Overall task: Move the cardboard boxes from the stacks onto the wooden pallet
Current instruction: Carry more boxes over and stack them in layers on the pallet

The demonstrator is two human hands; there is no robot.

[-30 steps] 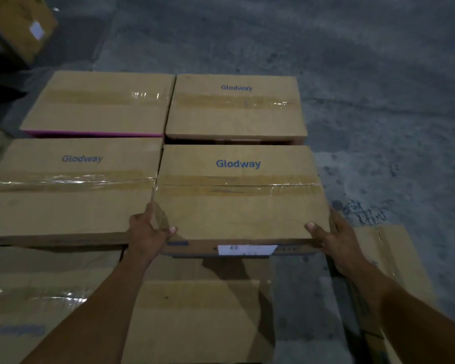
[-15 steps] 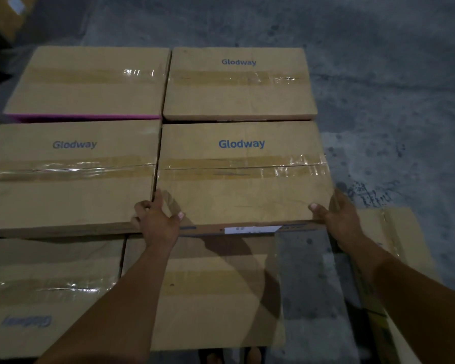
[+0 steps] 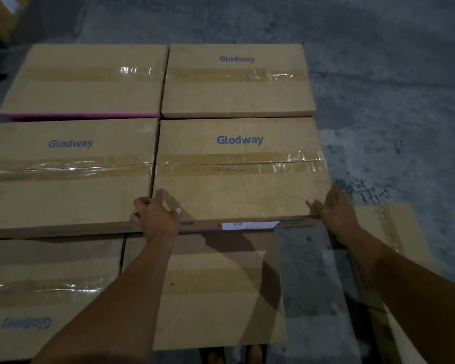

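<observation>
A brown taped "Glodway" cardboard box (image 3: 241, 177) lies flat in the middle of the head view, set tight against three like boxes: one to its left (image 3: 66, 174), one behind it (image 3: 237, 82) and one at the back left (image 3: 84, 80). My left hand (image 3: 155, 216) grips the box's near left corner, thumb on top. My right hand (image 3: 334, 208) grips its near right corner. The pallet itself is hidden under the boxes.
Two lower boxes lie nearer me, one under my left arm (image 3: 216, 292) and one at the bottom left (image 3: 45, 292). Another box (image 3: 394, 248) sits beside my right arm. Grey concrete floor (image 3: 378, 88) spreads to the right and back. A further box (image 3: 3, 14) stands at the top left corner.
The held box has slid away from me until it meets the box behind it and lines up with its left neighbour. Both hands stay on its near corners.
</observation>
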